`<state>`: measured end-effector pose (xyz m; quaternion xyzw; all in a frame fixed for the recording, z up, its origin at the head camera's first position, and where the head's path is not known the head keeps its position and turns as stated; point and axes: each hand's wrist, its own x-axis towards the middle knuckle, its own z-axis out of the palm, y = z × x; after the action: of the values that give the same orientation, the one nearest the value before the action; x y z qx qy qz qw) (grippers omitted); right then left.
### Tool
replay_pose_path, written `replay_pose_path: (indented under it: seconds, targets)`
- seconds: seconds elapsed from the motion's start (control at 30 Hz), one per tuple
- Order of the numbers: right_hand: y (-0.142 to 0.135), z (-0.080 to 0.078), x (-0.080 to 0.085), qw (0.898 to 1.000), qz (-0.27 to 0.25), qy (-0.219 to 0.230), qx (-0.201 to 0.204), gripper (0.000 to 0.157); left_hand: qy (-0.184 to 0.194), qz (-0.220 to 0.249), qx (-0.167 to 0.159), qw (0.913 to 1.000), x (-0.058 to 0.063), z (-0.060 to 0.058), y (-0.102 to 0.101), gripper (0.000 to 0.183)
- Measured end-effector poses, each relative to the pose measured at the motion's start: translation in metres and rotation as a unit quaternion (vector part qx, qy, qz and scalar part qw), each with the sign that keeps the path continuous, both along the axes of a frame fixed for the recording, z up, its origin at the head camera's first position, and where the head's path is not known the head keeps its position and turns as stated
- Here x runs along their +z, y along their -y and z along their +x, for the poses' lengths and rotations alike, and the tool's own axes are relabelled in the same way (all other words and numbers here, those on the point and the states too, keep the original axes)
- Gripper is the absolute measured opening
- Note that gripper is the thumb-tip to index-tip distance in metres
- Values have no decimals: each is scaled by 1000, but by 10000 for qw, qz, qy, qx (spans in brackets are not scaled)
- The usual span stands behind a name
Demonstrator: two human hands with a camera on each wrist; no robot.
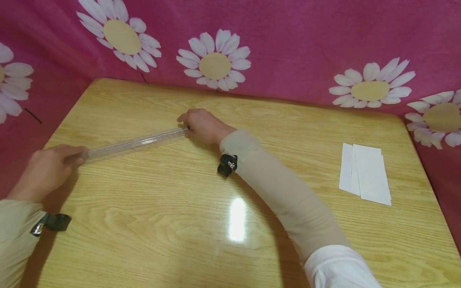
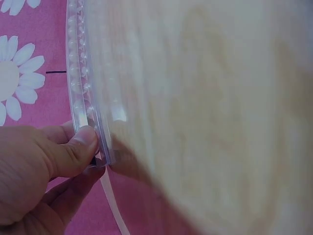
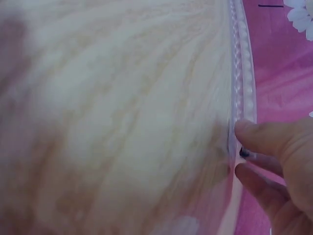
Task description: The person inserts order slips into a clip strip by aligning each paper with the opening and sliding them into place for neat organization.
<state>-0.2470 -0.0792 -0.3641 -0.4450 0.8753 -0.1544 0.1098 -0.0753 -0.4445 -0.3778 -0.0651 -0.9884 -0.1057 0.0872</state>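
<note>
A long clear plastic strip [image 1: 138, 143], shiny and tube-like, slants between my two hands above the left half of the table. My left hand [image 1: 50, 170] pinches its near left end between thumb and fingers. At the far right end, my right hand [image 1: 203, 126] holds it with thumb and fingertips. Close up in the left wrist view, the strip [image 2: 78, 63] shows a row of bead-like bumps along its length. The right wrist view shows the same bumps on the strip [image 3: 243, 73], with a small black piece [image 3: 244, 152] at the fingertips.
White paper slips [image 1: 371, 174] lie overlapping on the right side of the wooden table [image 1: 162, 224]. Pink cloth [image 1: 288, 48] with large white daisies hangs behind and beside the table. Black wrist mounts [image 1: 227, 165] are strapped on both sleeves.
</note>
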Motion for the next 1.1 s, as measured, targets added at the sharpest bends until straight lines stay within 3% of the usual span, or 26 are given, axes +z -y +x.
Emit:
replay_pose_path:
  seconds: [0.17,0.43,0.67,1.1]
  targets:
    - [-1,1,1,9998,-7,-114,133,19,19,-25,-48,10000,2,-8,-6,28]
    - [-19,4,5,9995,81,76,-292,26,-105,-110,-152,9998,2,-20,-22,28]
    - [-35,5,7,9988,117,123,-456,28,189,9,-4,9998,3,-32,-36,28]
    - [-78,10,6,9975,-17,-7,-701,28,10,199,-631,9978,6,-53,-68,22]
